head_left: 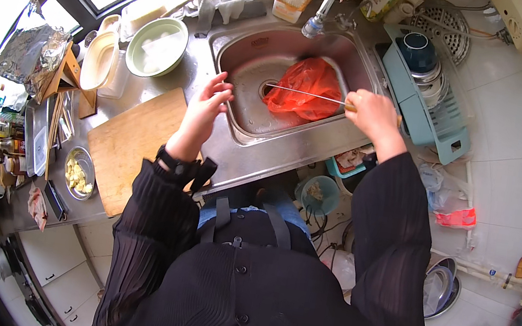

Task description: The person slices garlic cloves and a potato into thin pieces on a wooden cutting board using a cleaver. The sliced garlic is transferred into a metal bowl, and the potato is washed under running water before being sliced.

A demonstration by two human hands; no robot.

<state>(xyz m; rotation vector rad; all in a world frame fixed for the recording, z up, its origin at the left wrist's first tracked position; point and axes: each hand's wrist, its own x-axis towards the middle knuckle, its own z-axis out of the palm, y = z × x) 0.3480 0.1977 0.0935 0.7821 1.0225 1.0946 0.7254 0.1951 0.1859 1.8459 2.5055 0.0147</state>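
Observation:
My right hand (369,112) is closed around the handle end of a thin metal rod or blade (304,92), seen nearly edge-on, which points left across the sink. Under it a crumpled red plastic bag (310,87) lies in the stainless steel sink (249,75), beside the drain. My left hand (209,104) is raised by the sink's left edge, fingers apart and slightly curled, with nothing in it. A wooden cutting board (137,144) lies on the counter to the left, near my left wrist. The faucet (316,22) stands at the sink's far side.
A pale green bowl (176,44) with whitish items stands behind the board. A metal bowl of yellowish pieces (79,174) is at the left, with bottles (5,144) beyond. Right of the sink is a blue-green dish rack (418,108) with bowls. A bucket (319,195) stands below the counter.

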